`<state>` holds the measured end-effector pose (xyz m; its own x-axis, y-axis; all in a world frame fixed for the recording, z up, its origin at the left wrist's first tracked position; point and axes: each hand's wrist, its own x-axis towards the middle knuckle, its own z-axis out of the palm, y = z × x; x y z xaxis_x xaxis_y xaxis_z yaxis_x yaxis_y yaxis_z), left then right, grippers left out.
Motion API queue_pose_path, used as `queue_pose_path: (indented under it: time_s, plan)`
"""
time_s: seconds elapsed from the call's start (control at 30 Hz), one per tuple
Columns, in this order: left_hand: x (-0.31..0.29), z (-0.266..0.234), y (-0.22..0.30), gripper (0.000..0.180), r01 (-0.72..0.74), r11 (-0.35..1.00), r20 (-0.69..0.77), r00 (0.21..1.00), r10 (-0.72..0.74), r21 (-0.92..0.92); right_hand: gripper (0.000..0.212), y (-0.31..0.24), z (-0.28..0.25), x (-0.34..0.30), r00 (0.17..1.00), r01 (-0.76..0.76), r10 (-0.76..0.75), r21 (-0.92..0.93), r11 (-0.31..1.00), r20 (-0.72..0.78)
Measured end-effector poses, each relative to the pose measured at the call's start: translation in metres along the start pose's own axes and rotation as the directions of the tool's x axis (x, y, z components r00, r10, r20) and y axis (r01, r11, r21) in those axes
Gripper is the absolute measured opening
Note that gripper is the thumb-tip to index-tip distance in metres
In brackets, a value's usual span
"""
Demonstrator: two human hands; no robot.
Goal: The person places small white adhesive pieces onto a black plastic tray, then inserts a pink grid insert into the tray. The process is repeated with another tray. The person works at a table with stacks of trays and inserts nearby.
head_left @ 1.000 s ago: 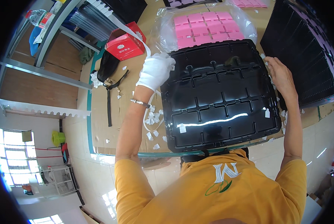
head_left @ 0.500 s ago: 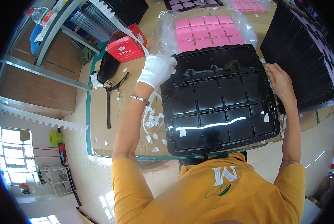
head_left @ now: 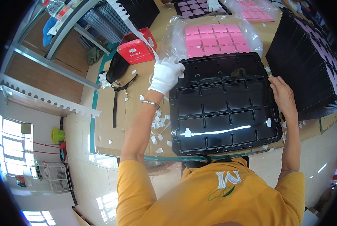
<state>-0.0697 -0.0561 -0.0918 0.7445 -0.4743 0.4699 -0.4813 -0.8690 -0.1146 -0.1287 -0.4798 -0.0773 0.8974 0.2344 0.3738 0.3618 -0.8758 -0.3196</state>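
A black plastic tray [head_left: 225, 98] with molded ridges lies in front of me on the cardboard-covered table. My left hand [head_left: 166, 77], in a white glove, is closed at its far left corner. A white paper strip [head_left: 138, 34] runs down into that hand, and a small white tab [head_left: 181, 75] shows at the fingertips. Bare and bent-fingered, my right hand [head_left: 283, 96] grips the tray's right edge. Two small white tabs lie on the tray, one at the near left [head_left: 187, 132] and one at the near right [head_left: 269, 122].
Pink molded foam [head_left: 217, 39] in clear plastic lies beyond the tray. A tall stack of black trays [head_left: 302, 71] stands at right. Left are a red box [head_left: 136, 51], a black pouch [head_left: 118, 67] and scattered white tabs [head_left: 159, 121]. Another person's gloved hand [head_left: 214, 5] is at the back.
The view has shifted a little, moving the scene slightly right. Both hands stay at the tray's edges. Another person's gloved hand has come into view at the far tray.
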Motion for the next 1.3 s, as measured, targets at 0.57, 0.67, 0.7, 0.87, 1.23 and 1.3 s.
queue_pose_path:
  time_s: [0.57,0.67,0.7,0.87,1.23,1.3]
  plan:
    - [0.017,-0.019,0.009,0.009,0.133,0.991,0.289,0.947,-0.137,0.031,0.019,-0.007,-0.024,-0.028,0.990,-0.053,0.061,0.061,0.997,-0.130]
    - [0.008,-0.012,0.004,0.010,0.090,0.995,0.263,0.960,-0.098,0.042,0.019,0.001,-0.012,-0.036,0.989,-0.094,0.099,0.051,0.994,-0.113]
    - [0.008,-0.012,0.004,0.011,0.080,0.996,0.239,0.967,-0.086,0.036,0.023,0.004,-0.009,-0.038,0.987,-0.085,0.089,0.031,0.996,-0.132]
    - [0.012,-0.021,0.006,0.011,0.095,0.995,0.261,0.961,-0.088,-0.014,0.029,0.024,0.013,-0.049,0.921,-0.372,0.390,0.256,0.892,-0.021]
    - [0.017,-0.016,0.006,0.012,0.105,0.994,0.312,0.945,-0.094,-0.019,0.036,0.080,0.080,-0.072,0.892,-0.403,0.450,0.544,0.736,0.051]
    - [0.015,-0.015,0.005,0.012,0.094,0.994,0.268,0.960,-0.077,-0.051,0.036,0.088,0.085,-0.074,0.875,-0.439,0.466,0.617,0.653,0.129]
